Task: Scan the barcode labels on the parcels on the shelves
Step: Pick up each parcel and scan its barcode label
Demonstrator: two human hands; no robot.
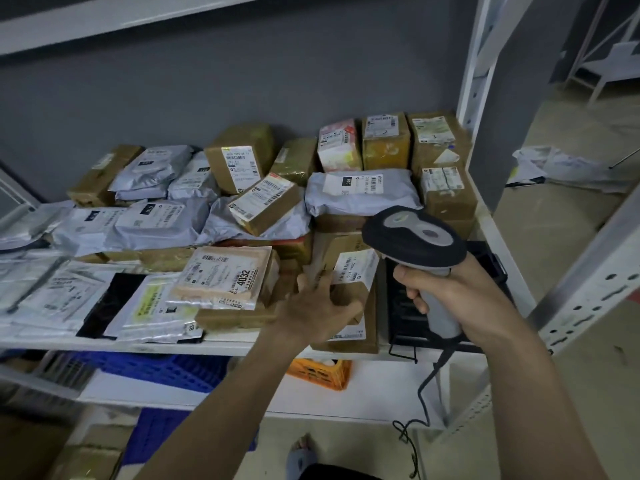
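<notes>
Right now your right hand is wrapped around the grey handle of the barcode scanner, fingers curled tight on the grip, with the scanner's dark head tipped forward and down over the right end of the shelf. Its black cable drops from the bottom of the handle and coils down past the shelf edge. Your left hand is on the brown cardboard box at the front of the shelf, fingers curled around its left side and thumb against its near face, just beside the white label that sits on the box's top, below the scanner head. Whether the scanner beam falls on that label you cannot tell from this view.

Left of that box lies a flat tan parcel marked 4032, resting on other cardboard. Further left are clear and grey plastic mailers, and behind them a row of grey poly bags and taped brown boxes stacked against the grey wall. A black tray sits under your right hand. On the lower shelf you can see a blue crate and an orange crate.
</notes>
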